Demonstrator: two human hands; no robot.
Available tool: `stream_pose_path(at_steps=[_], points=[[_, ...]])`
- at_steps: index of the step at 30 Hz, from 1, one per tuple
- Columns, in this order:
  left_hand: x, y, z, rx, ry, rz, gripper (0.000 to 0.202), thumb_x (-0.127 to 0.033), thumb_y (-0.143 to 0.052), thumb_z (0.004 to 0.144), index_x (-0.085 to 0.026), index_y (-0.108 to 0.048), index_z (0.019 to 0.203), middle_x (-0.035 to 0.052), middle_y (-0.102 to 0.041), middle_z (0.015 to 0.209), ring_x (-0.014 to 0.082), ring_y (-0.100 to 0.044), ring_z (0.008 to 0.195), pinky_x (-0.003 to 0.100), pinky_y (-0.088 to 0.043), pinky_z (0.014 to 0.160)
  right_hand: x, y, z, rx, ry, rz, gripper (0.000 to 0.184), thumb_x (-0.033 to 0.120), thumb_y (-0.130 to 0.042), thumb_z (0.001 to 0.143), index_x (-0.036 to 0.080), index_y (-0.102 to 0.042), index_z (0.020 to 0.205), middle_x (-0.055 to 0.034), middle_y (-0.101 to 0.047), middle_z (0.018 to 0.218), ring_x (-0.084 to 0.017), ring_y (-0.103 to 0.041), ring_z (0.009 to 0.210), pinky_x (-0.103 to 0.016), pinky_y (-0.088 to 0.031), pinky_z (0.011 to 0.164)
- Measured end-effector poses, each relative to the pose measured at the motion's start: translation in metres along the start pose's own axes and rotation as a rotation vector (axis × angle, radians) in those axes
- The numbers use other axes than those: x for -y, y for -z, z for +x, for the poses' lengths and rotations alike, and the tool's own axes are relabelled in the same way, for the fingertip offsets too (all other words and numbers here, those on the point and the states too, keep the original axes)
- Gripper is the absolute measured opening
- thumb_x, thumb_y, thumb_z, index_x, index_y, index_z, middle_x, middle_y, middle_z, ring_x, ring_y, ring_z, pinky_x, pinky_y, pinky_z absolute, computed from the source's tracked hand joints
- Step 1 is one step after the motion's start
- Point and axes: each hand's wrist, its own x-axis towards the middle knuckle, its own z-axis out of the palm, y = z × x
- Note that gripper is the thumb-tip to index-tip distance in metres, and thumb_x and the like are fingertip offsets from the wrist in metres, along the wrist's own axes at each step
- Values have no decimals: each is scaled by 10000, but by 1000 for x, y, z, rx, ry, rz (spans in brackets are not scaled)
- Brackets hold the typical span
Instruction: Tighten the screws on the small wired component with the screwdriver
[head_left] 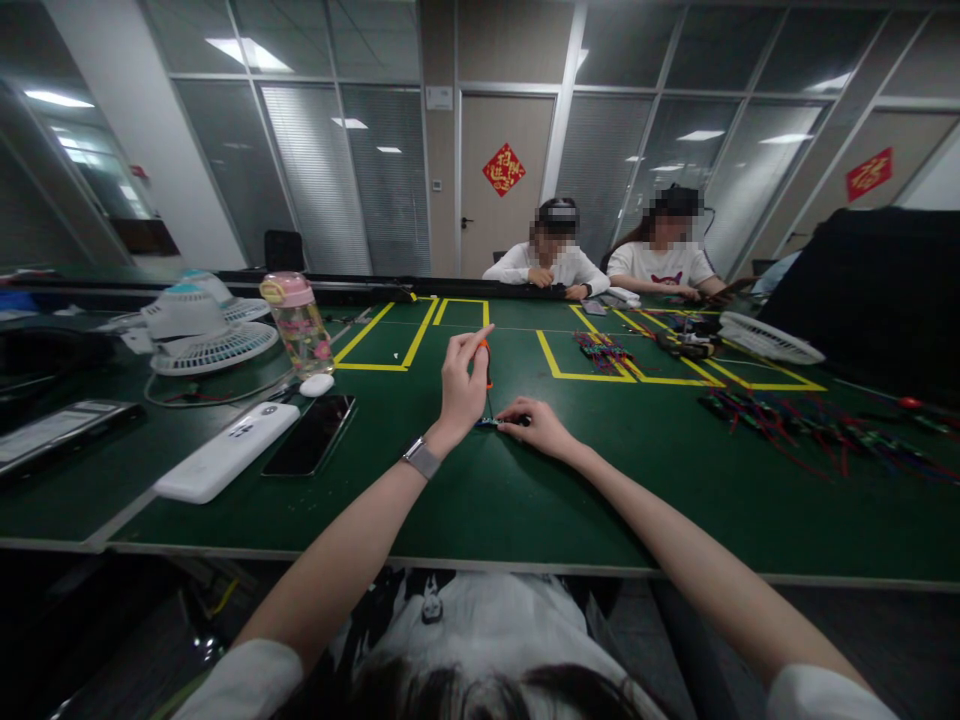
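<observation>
My left hand is raised above the middle of the green table, its fingers closed around the handle of a screwdriver. Orange and dark parts of that handle show beside the palm, and a thin dark shaft points down from it. The shaft's lower end meets or nearly meets a small circuit board lying on the tabletop. My right hand rests on the table just right of the board, with thumb and fingers pinching its edge. Part of the board is hidden by the fingers.
Left of me are a white power bank, a black phone, a bottle and a white fan. Wired boards lie within yellow tape; more wired boards lie right. Two people sit across the table.
</observation>
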Motion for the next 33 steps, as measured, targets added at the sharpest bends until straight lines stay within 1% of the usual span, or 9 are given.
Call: stream_pose_path(at_steps=[2, 5, 10, 15, 19, 24, 28, 30, 33], points=[[2, -2, -1, 21, 17, -66, 324, -229, -376, 957, -240, -562, 1223, 62, -600, 1070, 138, -588, 908, 286, -465, 829, 0, 0, 0, 2, 2, 0, 179, 253, -671, 775, 163, -746, 910, -55, -644, 809, -149, -583, 722, -272, -463, 684], [2, -3, -2, -7, 21, -66, 309, -247, -459, 931, -238, -548, 1228, 54, -619, 1030, 139, -593, 868, 285, -472, 809, 1, 0, 0, -1, 1, 2, 177, 253, -670, 775, 160, -747, 905, -55, -642, 807, -150, -586, 728, -270, -462, 685], [-4, 2, -1, -63, 5, 99, 166, -291, -598, 856, -212, -664, 987, 41, -555, 891, 150, -551, 828, 283, -471, 783, 2, 0, 0, -2, -4, -5, 178, 250, -668, 774, 160, -746, 906, -56, -640, 806, -149, -582, 721, -270, -461, 683], [1, 0, 1, -8, 78, -12, 325, -247, -357, 963, -230, -579, 1199, 73, -582, 1101, 149, -587, 951, 292, -467, 852, 1, 1, -1, -1, 1, -2, 180, 254, -668, 775, 157, -744, 908, -59, -641, 813, -154, -591, 734, -272, -461, 690], [5, -3, 0, 38, 129, -146, 331, -243, -411, 946, -232, -528, 1256, 72, -620, 1118, 139, -626, 872, 275, -490, 779, 1, 1, -1, 1, 4, 4, 185, 258, -667, 780, 161, -744, 917, -58, -642, 815, -159, -594, 746, -279, -464, 703], [4, 1, 1, -82, 64, 85, 196, -268, -648, 815, -229, -658, 1007, 31, -574, 882, 144, -551, 788, 292, -469, 768, 1, 1, -1, 2, 1, 5, 178, 253, -670, 778, 168, -744, 915, -52, -638, 806, -154, -587, 739, -275, -460, 699], [8, 3, 4, -118, 137, 57, 227, -319, -544, 883, -212, -654, 1049, 68, -572, 995, 163, -569, 900, 324, -461, 855, 2, 1, -1, 1, -3, 5, 177, 256, -667, 780, 167, -746, 912, -54, -641, 809, -151, -583, 734, -270, -455, 685], [9, 1, 6, -73, 173, -84, 282, -283, -433, 934, -209, -619, 1133, 87, -600, 1092, 170, -589, 979, 334, -462, 891, 2, 1, 0, 2, -3, 0, 180, 254, -667, 780, 159, -746, 911, -56, -641, 802, -150, -580, 721, -269, -453, 675], [7, -2, 8, 114, 199, -334, 306, -247, -420, 932, -217, -580, 1192, 77, -646, 1087, 154, -641, 908, 311, -498, 832, 2, 1, 0, 5, 2, -12, 181, 248, -668, 778, 146, -746, 906, -59, -639, 793, -152, -577, 711, -271, -450, 669]])
